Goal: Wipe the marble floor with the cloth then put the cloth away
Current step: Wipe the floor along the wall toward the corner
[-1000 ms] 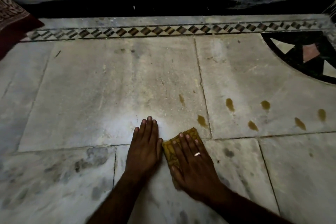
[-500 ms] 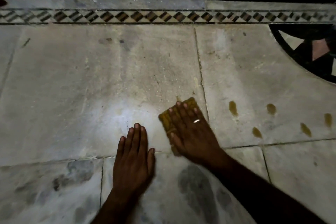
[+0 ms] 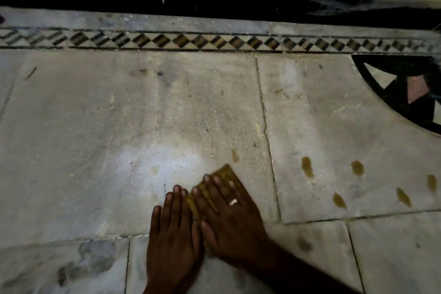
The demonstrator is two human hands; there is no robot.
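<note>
Fingers of the right hand (image 3: 229, 217) are spread flat on the folded yellow-brown cloth (image 3: 226, 179), pressed against the pale grey marble floor (image 3: 167, 114). The left hand (image 3: 174, 241) is laid open-palmed just beside it, gripping nothing.

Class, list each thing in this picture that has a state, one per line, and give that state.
Folded yellow cloth: flat on the floor, pressed under right hand.
Right hand: flat on cloth, blurred.
Left hand: flat on bare floor.
Grey marble floor: brownish-yellow spots still unwiped.
</note>
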